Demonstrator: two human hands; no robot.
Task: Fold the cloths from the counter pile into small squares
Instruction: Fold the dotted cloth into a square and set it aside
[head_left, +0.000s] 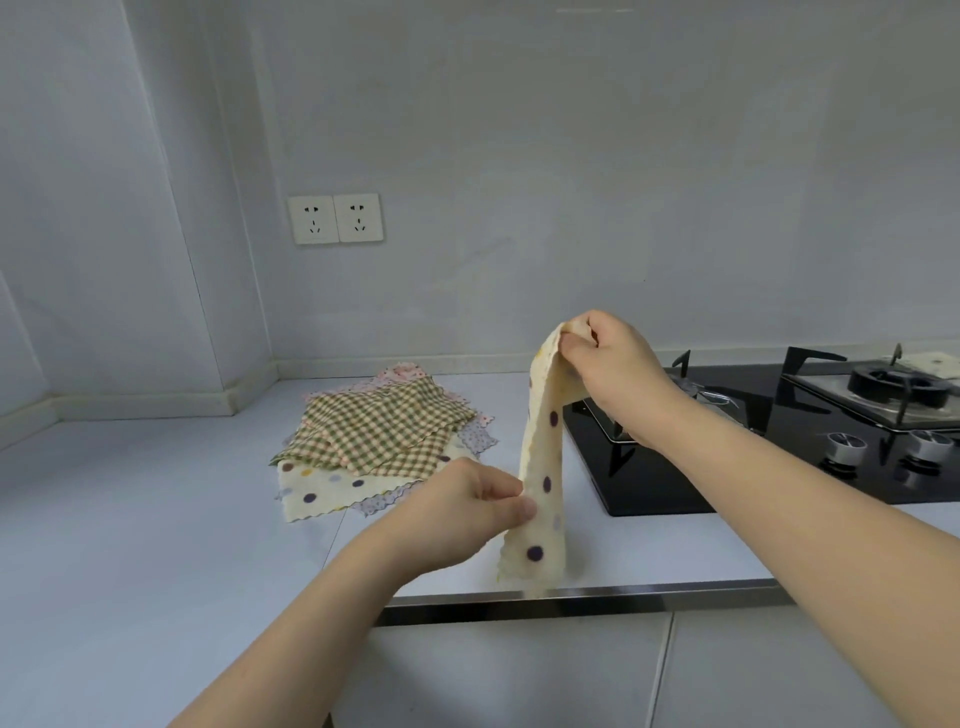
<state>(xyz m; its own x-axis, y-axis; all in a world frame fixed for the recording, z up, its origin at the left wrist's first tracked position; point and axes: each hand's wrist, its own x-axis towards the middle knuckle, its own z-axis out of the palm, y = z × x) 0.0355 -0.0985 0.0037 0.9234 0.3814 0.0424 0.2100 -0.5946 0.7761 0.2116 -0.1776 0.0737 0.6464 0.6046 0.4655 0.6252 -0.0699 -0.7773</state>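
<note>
Right hand (610, 364) is pinching the top end of the dotted cloth (543, 457) at centre frame, fingers curled round the fabric. Left hand (470, 506) is pinching the same cloth lower down along its left edge, thumb and fingers closed on it. Cloth is hanging as a narrow vertical strip between the two hands, cream with purple dots, its bottom end sitting just over the front edge of the counter (156, 519), blurred there so can't tell if it's touching.

Pile (382, 436) is lying on the counter left of centre, behind the left hand and apart from it: green checked cloths on top, a dotted one and small-print ones sticking out underneath, edges fanned and uneven.

Hob (727, 467) is sitting to the right, black glass, partly behind the right forearm; burner (901, 387) and two knobs (844, 449) at the right edge. Another pale cloth (935, 364) is showing at far right beyond the burner. Double socket (336, 218) is on the wall, upper left of centre
</note>
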